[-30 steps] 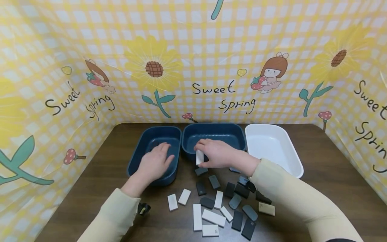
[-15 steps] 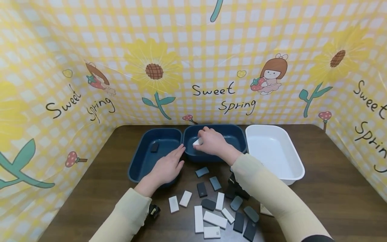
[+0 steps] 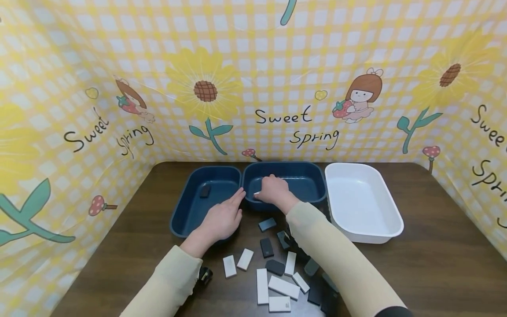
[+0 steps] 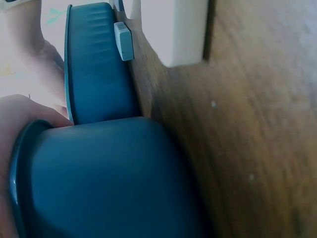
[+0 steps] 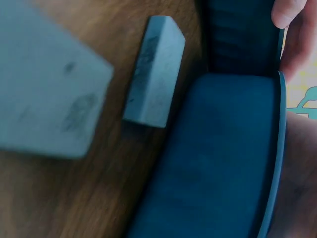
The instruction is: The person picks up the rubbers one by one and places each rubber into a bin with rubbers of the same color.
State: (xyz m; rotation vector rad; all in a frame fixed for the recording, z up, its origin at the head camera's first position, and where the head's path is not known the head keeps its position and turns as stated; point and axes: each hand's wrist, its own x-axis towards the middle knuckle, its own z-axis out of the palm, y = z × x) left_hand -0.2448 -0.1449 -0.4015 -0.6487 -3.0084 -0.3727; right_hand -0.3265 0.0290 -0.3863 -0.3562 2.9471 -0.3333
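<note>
In the head view the right hand point(image 3: 273, 190) reaches down inside the middle blue bin point(image 3: 305, 165), pinching a white block point(image 3: 256, 195) that shows only as a small edge by the fingertips. The left hand point(image 3: 222, 220) lies over the right rim of the left blue bin point(image 3: 174, 215), its fingers extended toward the place where the two bins meet. Inside the left bin lies one dark block point(image 3: 204, 191). The left wrist view shows the left hand point(image 4: 22, 116) against a bin's rim; in the right wrist view the right hand point(image 5: 297, 173) is partly behind the bin wall.
A white bin point(image 3: 362, 202) stands at the right. In front of the bins lie several white blocks point(image 3: 284, 287) and several dark or grey ones, including a grey-blue block point(image 3: 267, 224) near the middle bin. The right sleeve point(image 3: 336, 259) covers some of them. A patterned cloth point(image 3: 253, 79) surrounds the table.
The right hand has moved from the middle bin's front edge down into it, with the white block. The left hand has shifted right from above the left bin to its right rim.
</note>
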